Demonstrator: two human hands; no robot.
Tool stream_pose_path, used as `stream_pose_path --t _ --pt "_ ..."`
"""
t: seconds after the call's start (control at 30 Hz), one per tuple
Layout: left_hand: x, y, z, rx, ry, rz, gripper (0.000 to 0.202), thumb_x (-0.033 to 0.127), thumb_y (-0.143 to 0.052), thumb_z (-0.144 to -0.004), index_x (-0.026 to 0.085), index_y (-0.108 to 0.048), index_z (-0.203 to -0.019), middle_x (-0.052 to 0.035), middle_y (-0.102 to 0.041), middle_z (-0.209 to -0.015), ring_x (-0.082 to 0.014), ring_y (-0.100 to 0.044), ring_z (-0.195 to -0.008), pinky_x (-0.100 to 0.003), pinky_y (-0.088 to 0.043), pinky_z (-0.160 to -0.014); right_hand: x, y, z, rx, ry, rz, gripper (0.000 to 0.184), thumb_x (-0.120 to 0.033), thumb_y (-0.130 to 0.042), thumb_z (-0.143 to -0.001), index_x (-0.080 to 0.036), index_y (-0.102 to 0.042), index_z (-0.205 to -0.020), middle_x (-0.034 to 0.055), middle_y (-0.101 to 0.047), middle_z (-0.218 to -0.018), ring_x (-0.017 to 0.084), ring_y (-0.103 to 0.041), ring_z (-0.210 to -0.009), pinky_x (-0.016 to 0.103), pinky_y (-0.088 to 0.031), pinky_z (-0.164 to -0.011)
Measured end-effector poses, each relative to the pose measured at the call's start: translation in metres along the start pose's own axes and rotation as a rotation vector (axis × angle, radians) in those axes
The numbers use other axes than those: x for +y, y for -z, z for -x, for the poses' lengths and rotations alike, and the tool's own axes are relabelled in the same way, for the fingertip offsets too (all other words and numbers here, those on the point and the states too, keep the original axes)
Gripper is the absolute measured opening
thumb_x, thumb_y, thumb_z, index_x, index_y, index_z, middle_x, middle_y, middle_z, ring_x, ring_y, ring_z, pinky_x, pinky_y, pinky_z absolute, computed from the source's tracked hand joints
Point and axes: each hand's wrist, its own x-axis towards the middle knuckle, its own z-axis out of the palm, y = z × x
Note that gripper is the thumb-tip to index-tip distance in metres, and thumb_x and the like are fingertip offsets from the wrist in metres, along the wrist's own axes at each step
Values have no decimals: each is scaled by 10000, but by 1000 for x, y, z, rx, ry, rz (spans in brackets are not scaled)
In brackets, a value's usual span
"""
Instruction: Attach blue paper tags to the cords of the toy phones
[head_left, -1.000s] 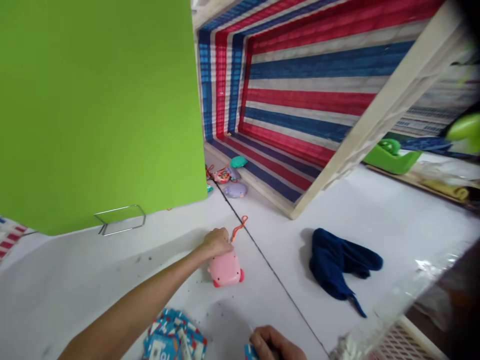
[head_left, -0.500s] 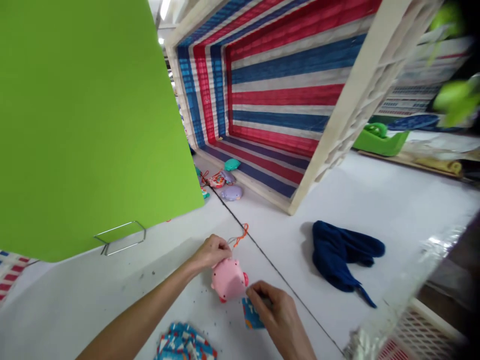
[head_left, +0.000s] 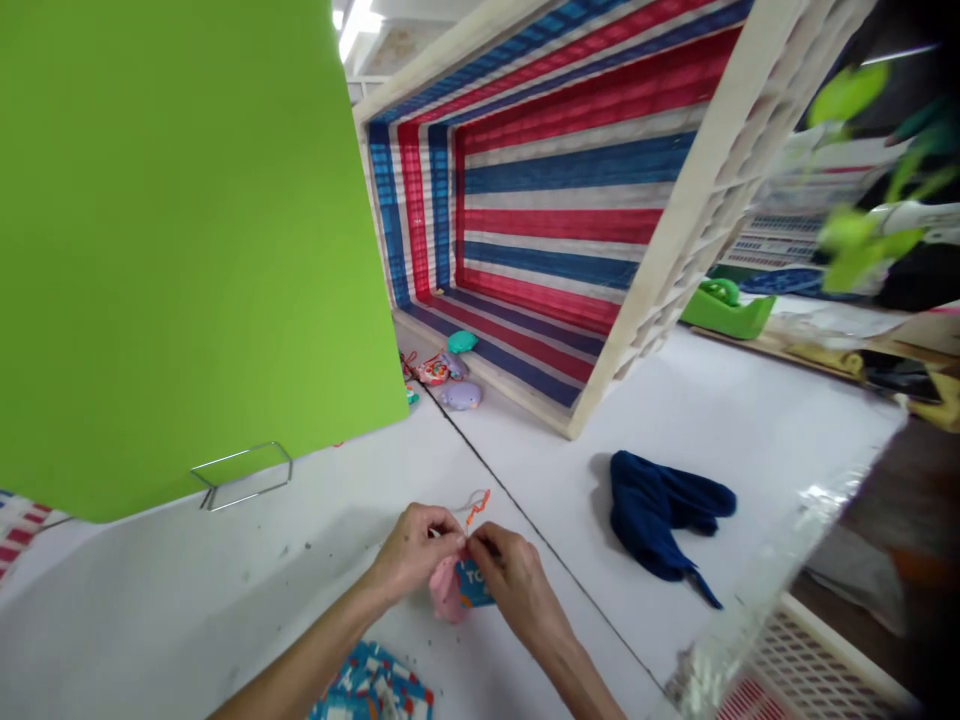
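My left hand [head_left: 414, 553] and my right hand [head_left: 510, 578] meet over a small pink pig toy [head_left: 445, 592] on the white table [head_left: 225, 590]. My left fingers pinch the toy's orange cord [head_left: 477, 504] at its top. In my right hand, a blue printed card tag [head_left: 475, 585] is pressed against the toy. A stack of the same blue cards [head_left: 373, 690] lies near the table's front edge, under my left forearm.
A green board [head_left: 187, 230] stands on a wire stand [head_left: 241, 477] at the left. A striped crate [head_left: 555, 210] lies on its side behind, with several small toys [head_left: 450, 372] at its mouth. A dark blue cloth [head_left: 664, 510] lies to the right. A green tape dispenser [head_left: 724, 310] sits far right.
My right hand came up from the front edge with a blue card and joined my left hand at the pink toy. The toy has been lifted and turned between both hands.
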Motion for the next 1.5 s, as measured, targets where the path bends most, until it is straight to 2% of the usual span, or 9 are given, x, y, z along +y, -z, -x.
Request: stream_pose_path --t 0.33,0.47,0.57,0.8,1.0,1.13,1.27,1.4,1.5 --pt "-4 -19 18 209 -38 160 166 195 -485 -698 115 -623 -741 -34 -619 -678 -144 -562 -650 -221 -423 -612 6 -10 10 19 11 -145 310 -398 -411 -820 -152 -529 -671 -36 -414 -550 114 -380 -511 218 -316 -475" --pt "-6 -25 18 240 60 295 256 238 -488 -705 111 -579 -908 25 -543 -507 -103 -477 -415 -199 -366 -422 5 -9 12 30 33 -142 317 -405 -406 -829 -160 -513 -659 -37 -423 -555 112 -381 -511 219 -328 -481" --pt "-5 -27 17 224 131 361 211 249 -499 -678 93 -605 -773 60 -421 -375 -77 -353 -302 -186 -267 -328 5 -8 13 36 54 -118 308 -403 -413 -832 -163 -533 -679 -31 -463 -564 117 -406 -516 222 -341 -490" --pt "-4 -29 18 264 97 437 159 275 -509 -649 126 -563 -635 53 -425 -405 -74 -337 -316 -185 -241 -306 -2 -4 13 18 101 -7 321 -435 -395 -835 -174 -563 -751 8 -579 -626 155 -520 -555 241 -405 -526" --pt "-5 -22 17 400 37 534 118 236 -523 -626 132 -544 -576 21 -508 -505 -89 -452 -472 -200 -359 -489 -18 22 4 71 168 317 357 -365 -256 -875 -160 -527 -983 101 -620 -904 201 -579 -777 290 -424 -700" --pt "-8 -19 19 412 26 611 109 229 -539 -614 132 -558 -567 6 -543 -545 -104 -472 -530 -201 -348 -508 -29 32 -4 -90 210 481 306 -298 -308 -848 -173 -585 -818 52 -626 -713 176 -559 -631 261 -396 -615" --pt "-13 -18 20 424 27 673 104 221 -535 -617 137 -559 -561 15 -530 -522 -105 -470 -514 -201 -343 -489 -44 33 -8 -283 224 617 292 -187 -390 -785 -191 -558 -546 -29 -501 -456 124 -454 -454 222 -310 -473" --pt "-16 -10 23 447 22 723 104 225 -521 -625 139 -544 -571 6 -544 -526 -111 -490 -522 -199 -342 -476 -59 37 -14 -435 236 686 270 -152 -443 -729 -186 -576 -497 -36 -518 -448 115 -471 -461 204 -305 -460" --pt "-17 -3 27 428 8 764 129 260 -508 -657 141 -516 -607 -20 -598 -595 -106 -504 -521 -195 -345 -469 -67 47 -19 -437 233 749 236 -218 -491 -728 -197 -595 -517 -31 -546 -462 130 -485 -471 222 -332 -485"
